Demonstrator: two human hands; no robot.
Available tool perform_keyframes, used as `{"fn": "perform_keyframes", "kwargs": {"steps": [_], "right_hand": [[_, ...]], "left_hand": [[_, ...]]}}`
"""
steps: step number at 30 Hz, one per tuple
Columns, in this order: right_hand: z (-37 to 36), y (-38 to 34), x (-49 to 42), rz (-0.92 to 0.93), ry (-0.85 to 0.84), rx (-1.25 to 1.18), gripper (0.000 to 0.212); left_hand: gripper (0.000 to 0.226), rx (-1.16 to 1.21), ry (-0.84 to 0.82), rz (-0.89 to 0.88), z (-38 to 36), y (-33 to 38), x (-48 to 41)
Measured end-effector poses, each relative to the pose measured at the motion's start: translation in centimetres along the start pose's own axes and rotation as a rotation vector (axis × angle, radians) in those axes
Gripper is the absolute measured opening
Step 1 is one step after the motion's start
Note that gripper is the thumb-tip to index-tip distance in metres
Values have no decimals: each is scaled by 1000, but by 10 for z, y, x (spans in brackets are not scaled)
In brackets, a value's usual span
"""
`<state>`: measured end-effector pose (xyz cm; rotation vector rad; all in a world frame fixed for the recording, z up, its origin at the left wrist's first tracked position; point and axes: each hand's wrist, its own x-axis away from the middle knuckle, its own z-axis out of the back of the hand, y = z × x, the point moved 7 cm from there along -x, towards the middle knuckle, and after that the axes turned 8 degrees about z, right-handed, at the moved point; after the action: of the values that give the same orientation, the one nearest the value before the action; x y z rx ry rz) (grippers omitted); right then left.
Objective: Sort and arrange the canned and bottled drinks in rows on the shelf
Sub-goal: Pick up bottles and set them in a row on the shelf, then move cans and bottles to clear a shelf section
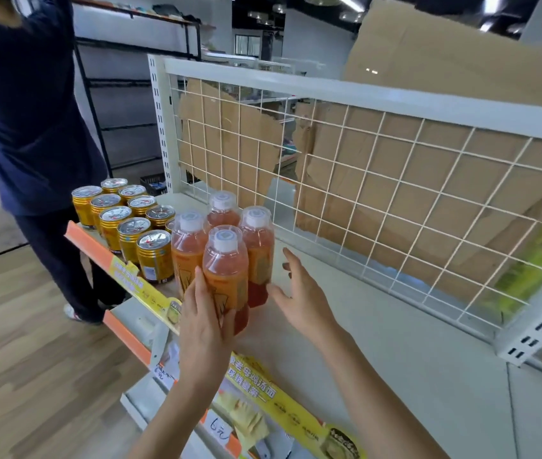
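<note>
Left fingers [197, 286] curl round the front bottle [226, 276] w/ thumb across its label, so the left hand [205, 326] grips it low down. Bottle upright near the front edge of the shelf [378, 342]; base hidden by the hand, can't tell if it's set down or just off the surface. Right fingers [291, 258] straight & spread apart, holding nothing. Lowest fingertip reaches the foot of the right bottle [258, 250]; touching or not, can't tell. Right hand [302, 296] sits just right of the bottle group.

Four bottles total, orange-pink drink, white caps under clear covers, in a tight block: front one held, left bottle [187, 250] beside it, back bottle [223, 207] behind, right bottle next to that. All upright, packed close.

Just left of them, gold cans [130, 223] w/ silver tops stand in rows out to the shelf's left end; nearest cans right up against the left bottle.

Shelf front carries a yellow & orange price strip [263, 395] w/ handwritten tags. Behind the shelf: white wire grid [378, 180], w/ cardboard [445, 51] back of it. At left, a person in dark blue clothes [21, 111] stands on the wood floor [8, 376].
</note>
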<state>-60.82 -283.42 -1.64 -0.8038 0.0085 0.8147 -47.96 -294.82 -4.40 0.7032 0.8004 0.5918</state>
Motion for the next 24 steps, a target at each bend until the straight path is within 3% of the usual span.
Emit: {"fn": "perform_keyframes", "kwargs": {"steps": [10,15,19,24], "right_hand": [[113,29,166,-36,179,337,53],[177,40,270,-162,318,428,46],[220,48,350,-281,395,468,57],[262,57,449,-442,519,526,43]], "left_hand": [[65,-45,-142,-196,8,36,51],[51,-2,-254,-301,0,83,90],[55,10,-370,-422,-13,123,126],[55,21,-506,-525,-41,161,178]]}}
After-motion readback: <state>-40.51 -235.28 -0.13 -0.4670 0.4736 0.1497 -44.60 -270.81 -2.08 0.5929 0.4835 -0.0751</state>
